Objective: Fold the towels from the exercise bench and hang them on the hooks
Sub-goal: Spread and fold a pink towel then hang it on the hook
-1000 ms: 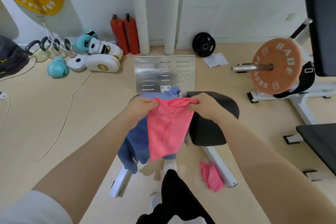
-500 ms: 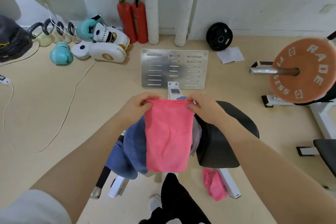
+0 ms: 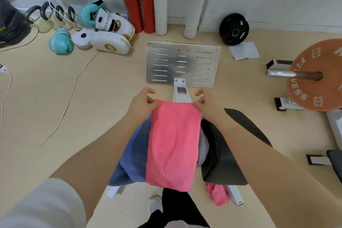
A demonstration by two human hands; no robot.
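While the left hand (image 3: 143, 104) and right hand (image 3: 207, 104) pinch the pink towel's (image 3: 173, 144) top corners, keeping them level should give a square fold.

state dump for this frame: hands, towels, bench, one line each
left hand: pinches the top left corner of the held towel
right hand: pinches the top right corner
pink towel: held up, hanging flat in front of the bench
blue towel: draped over the bench's left side, unfolded
second pink towel: crumpled on the floor by the bench frame
exercise bench: black pad partly covered by towels
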